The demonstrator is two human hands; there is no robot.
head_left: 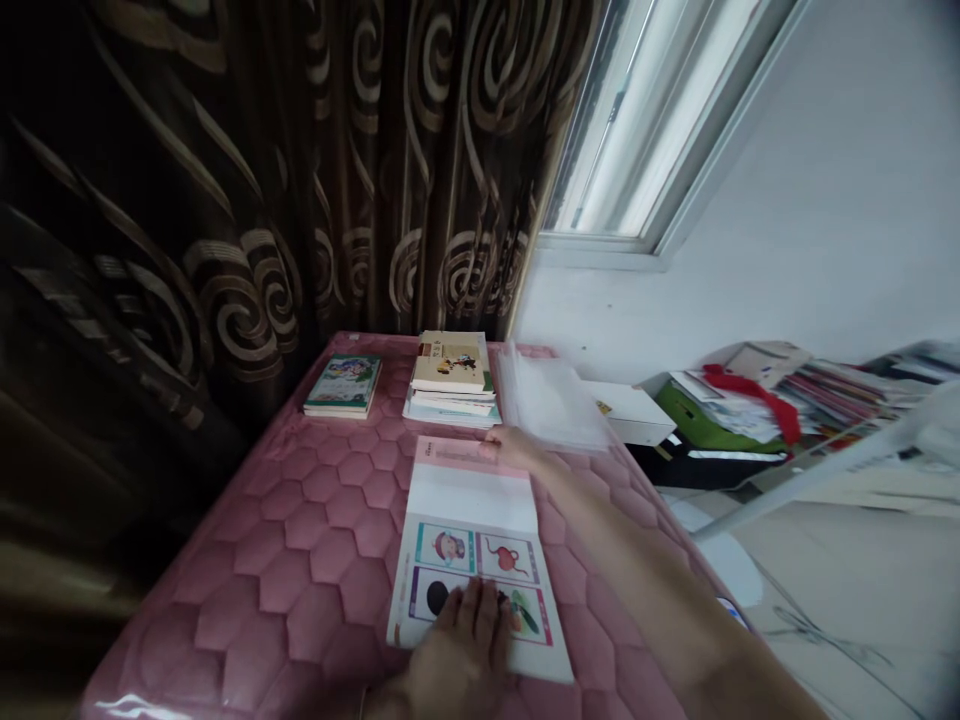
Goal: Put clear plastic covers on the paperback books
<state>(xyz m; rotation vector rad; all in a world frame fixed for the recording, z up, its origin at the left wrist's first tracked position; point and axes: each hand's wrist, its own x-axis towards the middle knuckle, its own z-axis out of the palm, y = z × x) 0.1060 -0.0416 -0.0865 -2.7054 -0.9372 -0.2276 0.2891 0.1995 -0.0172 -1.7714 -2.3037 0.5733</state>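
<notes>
An open picture book point(474, 500) lies on the pink quilted tabletop point(322, 560), with coloured picture panels on its near page and a pink band along its far edge. My left hand point(461, 650) rests flat on the near page, fingers stretched out over the lower pictures. At the book's far right corner, my right hand point(514, 447) has its fingers closed on the edge of the far page. Just beyond that hand lie clear plastic sheets point(551, 400). A stack of books point(451, 370) with a beige cover on top sits behind the open book.
A smaller pile of green-edged books point(343, 385) is at the far left of the table. Dark patterned curtains point(375, 180) hang behind. To the right are a white box point(634, 415), a green container of papers point(694, 415) and a pale rail point(817, 475).
</notes>
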